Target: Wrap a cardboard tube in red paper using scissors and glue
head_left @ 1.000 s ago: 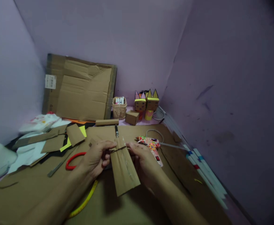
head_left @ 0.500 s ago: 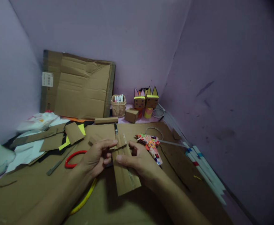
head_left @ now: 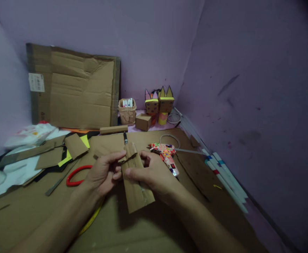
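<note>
Both hands hold a narrow strip of cardboard (head_left: pixel 136 191) above the cardboard-covered table. My left hand (head_left: pixel 105 172) pinches its upper left edge, near a small folded flap at the top. My right hand (head_left: pixel 151 174) grips the strip from the right, its thumb lying across the front and the fingers behind. A shiny streak runs down the strip's lower right part. Beyond its top end a black pen (head_left: pixel 125 137) lies on the table. A flower-patterned glue gun (head_left: pixel 166 154) rests just right of my right hand. Red-handled scissors (head_left: pixel 76 175) are partly hidden by my left arm.
A large flattened cardboard box (head_left: pixel 81 91) leans on the back wall. Beside it stand a basket of markers (head_left: pixel 127 114), a small cardboard box (head_left: pixel 143 122) and two cat-eared cardboard figures (head_left: pixel 166 104). Cardboard scraps (head_left: pixel 76 146) lie left; white tubes (head_left: pixel 228 179) line the right wall.
The view has shifted, so the scene sits a little further left and higher. The flap at the top of the cardboard strip shows more of its face; both hands keep their hold.
</note>
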Available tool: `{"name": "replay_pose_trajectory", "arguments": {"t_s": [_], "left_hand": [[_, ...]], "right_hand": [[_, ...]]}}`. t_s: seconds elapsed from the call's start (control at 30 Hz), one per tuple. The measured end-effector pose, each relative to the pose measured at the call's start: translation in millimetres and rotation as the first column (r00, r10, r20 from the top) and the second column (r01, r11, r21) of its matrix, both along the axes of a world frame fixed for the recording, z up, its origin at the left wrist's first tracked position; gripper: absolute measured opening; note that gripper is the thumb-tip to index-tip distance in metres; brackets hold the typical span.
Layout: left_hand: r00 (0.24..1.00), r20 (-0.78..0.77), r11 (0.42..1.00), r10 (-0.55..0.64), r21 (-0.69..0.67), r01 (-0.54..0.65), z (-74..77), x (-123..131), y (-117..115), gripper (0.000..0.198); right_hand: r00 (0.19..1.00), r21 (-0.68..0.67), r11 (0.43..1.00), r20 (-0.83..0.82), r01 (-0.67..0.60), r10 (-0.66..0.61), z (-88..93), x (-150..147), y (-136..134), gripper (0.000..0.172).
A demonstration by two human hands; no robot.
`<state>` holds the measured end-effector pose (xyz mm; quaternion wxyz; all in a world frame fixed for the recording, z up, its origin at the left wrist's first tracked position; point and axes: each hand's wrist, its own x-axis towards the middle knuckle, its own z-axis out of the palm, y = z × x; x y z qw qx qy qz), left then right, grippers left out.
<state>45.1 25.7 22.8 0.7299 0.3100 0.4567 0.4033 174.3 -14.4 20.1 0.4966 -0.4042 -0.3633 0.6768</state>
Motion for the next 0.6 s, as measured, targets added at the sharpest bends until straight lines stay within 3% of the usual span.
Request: {"name": "replay_pose_trajectory", "arguments": {"t_s": [0.1,0.27,0.4,0.5,0.6], "left_hand": [[1.0,-0.018,0.999,0.017,0.05,-0.016,2.1,0,-1,0.017],[0.995,-0.085,0.987,-0.051,0.148,0.063,1.3,1,-3,0.027],[0.969,-0.242,0.934,0.05,0.354,0.04,-1.0,2,-10,0.024],[0.885,-0.423,0.778,0.194,0.616,0.124,1.8,0,-18,0.018],[0.796,-0.525,0.541,0.302,0.782,0.31,7.0,-7,-22,0.009]], "right_hand": [[0.999,0.038,0.999,0.051,-0.001,-0.001,-2.7,1,0,0.022],[0.997,0.086,0.996,0.073,-0.028,0.022,-7.8,3,1,0.022],[0.999,0.171,0.985,0.03,0.027,-0.033,-8.8,4,2,0.021],[0.99,0.243,0.965,0.073,0.099,-0.12,-7.2,6,3,0.017],[0.975,0.35,0.927,0.117,0.137,-0.188,-4.1,9,4,0.017]]}}
